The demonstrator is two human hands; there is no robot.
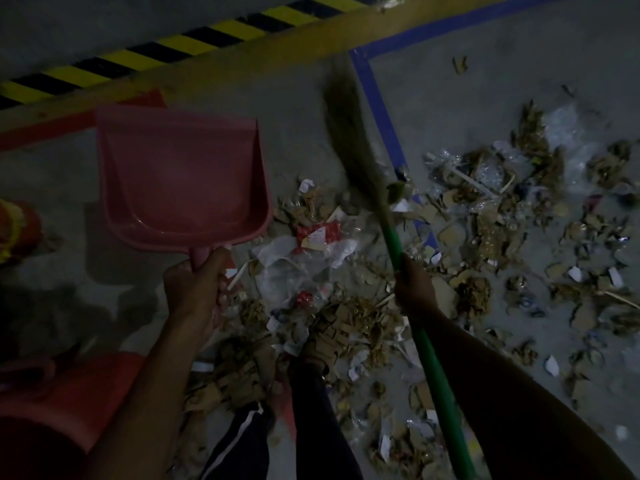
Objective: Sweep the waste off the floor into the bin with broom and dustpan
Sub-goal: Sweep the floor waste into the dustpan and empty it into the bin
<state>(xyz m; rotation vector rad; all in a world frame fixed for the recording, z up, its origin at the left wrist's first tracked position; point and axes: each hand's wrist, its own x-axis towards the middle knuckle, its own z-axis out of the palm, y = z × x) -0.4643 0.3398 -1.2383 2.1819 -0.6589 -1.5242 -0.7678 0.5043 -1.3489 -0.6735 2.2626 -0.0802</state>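
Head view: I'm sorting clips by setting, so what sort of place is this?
Probably a factory or warehouse floor: bare grey concrete floor marked with a yellow-and-black hazard stripe and blue painted line, with scattered cardboard and plastic waste.

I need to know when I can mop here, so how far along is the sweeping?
Early on, as far as this view shows. Done: nothing visible; the pink dustpan is empty and held above the floor. In hand: the left hand grips the dustpan's handle, and the right hand grips the green-handled broom, whose bristles are blurred. Left: cardboard scraps, plastic and paper waste lie scattered across the floor. A red object, perhaps the bin, sits lower left.
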